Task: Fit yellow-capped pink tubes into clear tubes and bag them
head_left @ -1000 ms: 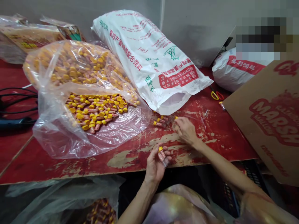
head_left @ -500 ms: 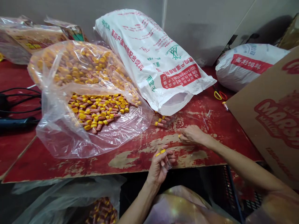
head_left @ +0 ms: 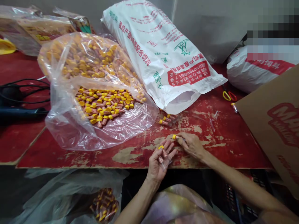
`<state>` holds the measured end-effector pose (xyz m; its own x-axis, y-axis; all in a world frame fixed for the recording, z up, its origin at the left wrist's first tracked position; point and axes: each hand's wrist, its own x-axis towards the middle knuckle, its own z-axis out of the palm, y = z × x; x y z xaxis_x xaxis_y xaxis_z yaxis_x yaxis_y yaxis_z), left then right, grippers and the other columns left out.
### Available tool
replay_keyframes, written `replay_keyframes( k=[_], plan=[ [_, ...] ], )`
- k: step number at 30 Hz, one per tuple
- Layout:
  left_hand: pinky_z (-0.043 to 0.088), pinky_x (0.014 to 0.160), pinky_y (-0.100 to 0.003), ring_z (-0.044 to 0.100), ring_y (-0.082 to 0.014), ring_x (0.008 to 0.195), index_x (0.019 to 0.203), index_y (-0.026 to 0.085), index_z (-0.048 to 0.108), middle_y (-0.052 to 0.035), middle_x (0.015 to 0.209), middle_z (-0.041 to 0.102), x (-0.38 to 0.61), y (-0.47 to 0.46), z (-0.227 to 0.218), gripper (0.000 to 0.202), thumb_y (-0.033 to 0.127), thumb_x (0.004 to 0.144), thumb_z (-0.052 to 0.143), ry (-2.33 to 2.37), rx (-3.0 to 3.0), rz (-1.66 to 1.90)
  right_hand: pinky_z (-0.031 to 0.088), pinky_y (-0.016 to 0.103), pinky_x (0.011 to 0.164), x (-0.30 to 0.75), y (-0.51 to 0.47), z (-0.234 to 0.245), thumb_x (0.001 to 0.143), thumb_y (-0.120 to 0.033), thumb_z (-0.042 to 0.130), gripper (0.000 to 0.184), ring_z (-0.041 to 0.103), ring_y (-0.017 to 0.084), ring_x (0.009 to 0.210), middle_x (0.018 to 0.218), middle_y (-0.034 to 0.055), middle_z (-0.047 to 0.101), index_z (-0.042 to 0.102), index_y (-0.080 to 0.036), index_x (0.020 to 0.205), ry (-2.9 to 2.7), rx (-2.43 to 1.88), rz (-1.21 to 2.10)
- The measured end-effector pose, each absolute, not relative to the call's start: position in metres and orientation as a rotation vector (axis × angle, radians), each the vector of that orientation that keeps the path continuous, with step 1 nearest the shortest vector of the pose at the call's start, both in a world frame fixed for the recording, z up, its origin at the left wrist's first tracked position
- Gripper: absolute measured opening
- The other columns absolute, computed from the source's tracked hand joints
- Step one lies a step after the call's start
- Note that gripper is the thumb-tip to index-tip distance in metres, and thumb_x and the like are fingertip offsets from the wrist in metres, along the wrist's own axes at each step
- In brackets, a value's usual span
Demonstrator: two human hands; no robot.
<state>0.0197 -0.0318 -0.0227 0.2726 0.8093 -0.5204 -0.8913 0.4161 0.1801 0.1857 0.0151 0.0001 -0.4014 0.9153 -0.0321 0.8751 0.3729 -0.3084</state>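
My left hand (head_left: pixel 159 161) lies palm up at the near edge of the worn red table (head_left: pixel 130 155), its fingers curled around a few small yellow-capped tubes (head_left: pixel 163 153). My right hand (head_left: pixel 190 143) is just to the right of it, pinching one more yellow-capped tube (head_left: pixel 175 137) whose cap points toward the left hand. A few loose tubes (head_left: pixel 166 120) rest on the table beyond both hands. A large clear plastic bag (head_left: pixel 93 93) full of the same tubes lies open at the left.
A white printed sack (head_left: pixel 161 53) lies behind the hands, another white sack (head_left: pixel 257 71) at far right. A cardboard box (head_left: pixel 277 121) stands at right. Scissors (head_left: pixel 229 95) lie near it. Black cables (head_left: pixel 21 96) sit at left. A plastic bag with tubes (head_left: pixel 102 205) hangs below the table.
My right hand picked up a tube from the loose ones and drew back toward my left hand. The left hand opened slightly, palm up, with its tubes.
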Motion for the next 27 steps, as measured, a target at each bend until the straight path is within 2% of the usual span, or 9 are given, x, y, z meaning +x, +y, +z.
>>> replay_keyframes(
  k=[3, 5, 7, 9, 12, 16, 18, 22, 27],
  plan=[
    [0.053, 0.084, -0.035, 0.064, -0.0219, 0.098, 0.107, 0.014, 0.063, -0.0123, 0.108, 0.067, 0.013, -0.032, -0.023, 0.031, 0.015, 0.076, 0.059, 0.611, -0.170, 1.193, 0.043, 0.026, 0.073, 0.160, -0.010, -0.005, 0.096, -0.030, 0.032, 0.033, 0.060, 0.017, 0.091, 0.107, 0.0102, 0.064, 0.053, -0.017, 0.119, -2.481, -1.344, 0.396],
    [0.055, 0.077, -0.031, 0.066, -0.0185, 0.089, 0.110, 0.016, 0.062, -0.0096, 0.102, 0.068, 0.007, -0.031, -0.021, 0.034, 0.014, 0.076, 0.059, 0.644, -0.153, 1.217, 0.042, 0.026, 0.066, 0.149, -0.009, -0.001, 0.095, -0.033, 0.036, 0.033, 0.059, 0.017, 0.082, 0.102, 0.0095, 0.063, 0.055, -0.019, 0.117, -2.545, -1.301, 0.373],
    [0.055, 0.078, -0.037, 0.066, -0.0208, 0.090, 0.111, 0.018, 0.061, -0.0092, 0.103, 0.067, 0.001, -0.032, -0.019, 0.035, 0.014, 0.076, 0.059, 0.667, -0.124, 1.220, 0.040, 0.024, 0.061, 0.144, 0.007, 0.004, 0.096, -0.034, 0.035, 0.032, 0.056, 0.015, 0.075, 0.098, 0.0082, 0.060, 0.058, -0.020, 0.113, -2.527, -1.426, 0.311],
    [0.054, 0.082, -0.045, 0.066, -0.0242, 0.091, 0.110, 0.018, 0.061, -0.0097, 0.104, 0.067, -0.003, -0.034, -0.017, 0.035, 0.016, 0.075, 0.060, 0.678, -0.112, 1.213, 0.038, 0.024, 0.060, 0.141, 0.034, 0.006, 0.096, -0.032, 0.032, 0.033, 0.054, 0.015, 0.075, 0.100, 0.0088, 0.058, 0.059, -0.019, 0.111, -2.477, -1.598, 0.173],
    [0.052, 0.086, -0.049, 0.067, -0.0251, 0.088, 0.108, 0.016, 0.062, -0.0101, 0.098, 0.068, -0.007, -0.039, -0.015, 0.034, 0.019, 0.074, 0.062, 0.668, -0.125, 1.217, 0.038, 0.027, 0.064, 0.132, 0.069, -0.001, 0.094, -0.032, 0.038, 0.030, 0.053, 0.021, 0.090, 0.107, 0.0126, 0.055, 0.059, -0.017, 0.110, -2.531, -1.703, -0.055],
    [0.048, 0.091, -0.052, 0.067, -0.0260, 0.085, 0.104, 0.013, 0.063, -0.0101, 0.089, 0.069, -0.012, -0.045, -0.016, 0.032, 0.020, 0.073, 0.062, 0.633, -0.129, 1.218, 0.037, 0.034, 0.076, 0.122, 0.080, -0.010, 0.091, -0.030, 0.044, 0.024, 0.050, 0.027, 0.099, 0.111, 0.0165, 0.055, 0.058, -0.014, 0.103, -2.611, -1.683, -0.181],
    [0.047, 0.093, -0.053, 0.067, -0.0268, 0.088, 0.101, 0.013, 0.063, -0.0102, 0.088, 0.069, -0.014, -0.046, -0.017, 0.029, 0.021, 0.074, 0.061, 0.613, -0.133, 1.215, 0.036, 0.033, 0.076, 0.126, 0.073, -0.003, 0.091, -0.029, 0.042, 0.023, 0.053, 0.025, 0.095, 0.106, 0.0150, 0.059, 0.057, -0.014, 0.101, -2.658, -1.682, -0.113],
    [0.051, 0.086, -0.050, 0.068, -0.0257, 0.082, 0.098, 0.012, 0.063, -0.0099, 0.087, 0.068, -0.015, -0.046, -0.018, 0.024, 0.022, 0.076, 0.059, 0.599, -0.123, 1.193, 0.028, 0.027, 0.058, 0.148, 0.056, 0.026, 0.095, -0.034, 0.034, 0.027, 0.058, 0.017, 0.066, 0.078, 0.0060, 0.066, 0.056, -0.018, 0.094, -2.812, -1.775, 0.206],
    [0.055, 0.075, -0.043, 0.067, -0.0232, 0.077, 0.104, 0.012, 0.060, -0.0114, 0.093, 0.067, -0.014, -0.043, -0.018, 0.028, 0.021, 0.077, 0.057, 0.611, -0.143, 1.162, 0.021, 0.028, 0.053, 0.159, 0.053, 0.034, 0.092, -0.028, 0.039, 0.021, 0.061, 0.018, 0.062, 0.071, 0.0086, 0.067, 0.057, -0.017, 0.087, -3.076, -1.788, 0.277]
  ],
)
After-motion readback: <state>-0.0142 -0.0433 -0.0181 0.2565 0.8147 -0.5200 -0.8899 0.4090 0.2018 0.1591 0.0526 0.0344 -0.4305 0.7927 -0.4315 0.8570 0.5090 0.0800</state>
